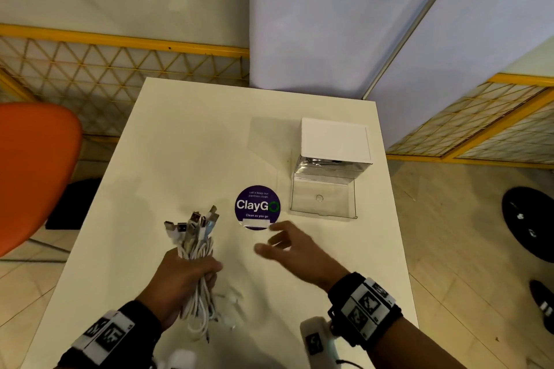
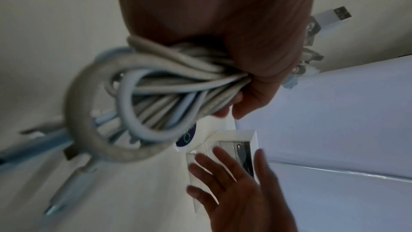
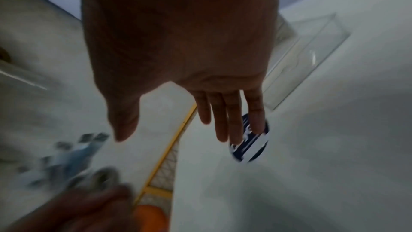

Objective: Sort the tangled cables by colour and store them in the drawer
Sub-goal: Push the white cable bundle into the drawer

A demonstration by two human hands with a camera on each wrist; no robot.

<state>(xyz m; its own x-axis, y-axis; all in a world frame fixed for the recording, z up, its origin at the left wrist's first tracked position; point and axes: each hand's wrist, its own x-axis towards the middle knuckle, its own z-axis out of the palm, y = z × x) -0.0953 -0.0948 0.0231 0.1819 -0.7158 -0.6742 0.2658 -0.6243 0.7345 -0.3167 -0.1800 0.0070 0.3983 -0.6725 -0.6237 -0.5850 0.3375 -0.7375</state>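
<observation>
L hand [image 1: 183, 277]: fist round white cable bundle [image 1: 196, 252], nr table [image 1: 186, 141] front edge. R hand [image 1: 295, 252]: fingers spread, empty, apparently hovering. Clear drawer [image 1: 323, 198] pulled out, right edge.

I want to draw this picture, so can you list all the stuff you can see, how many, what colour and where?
cables: one bundle, white and pale blue, gripped in the left hand
drawer box: one, white top, clear sides, far right of table
drawer: one, clear, pulled open toward the person
round sticker: one, purple with white letters, middle of table
table: one, white
chair: one, orange, left of table
left hand: one, holding the cables
right hand: one, fingers spread, above the table near the sticker
</observation>
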